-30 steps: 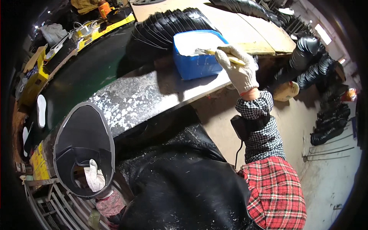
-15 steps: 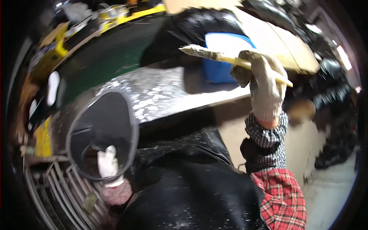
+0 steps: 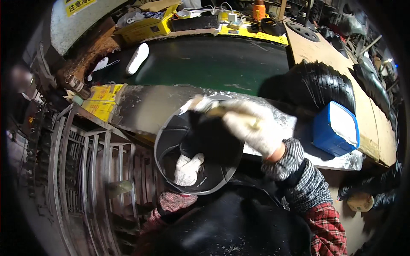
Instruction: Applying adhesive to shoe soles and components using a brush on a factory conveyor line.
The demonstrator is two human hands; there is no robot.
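Note:
A round, hollow black shell with a raised rim tilts over the table's near edge. My left hand, in a white glove, reaches inside it and grips its inner part; the exact hold is partly hidden. Above the shell's far rim is my right hand in a soiled white glove, closed around a paintbrush. The brush's pale head is blurred and lies at the far rim; I cannot tell whether it touches. To the right stands a blue tub holding something white.
A stack of thin black sheets lies behind the tub. Beyond the white-flecked table edge runs a dark green surface with a white sole-shaped piece. A metal rack stands at left, yellow boxes at the back.
My right hand has brought the brush from in front of the blue tub leftward to the shell's far rim. The view has swung left. My left hand still holds the shell.

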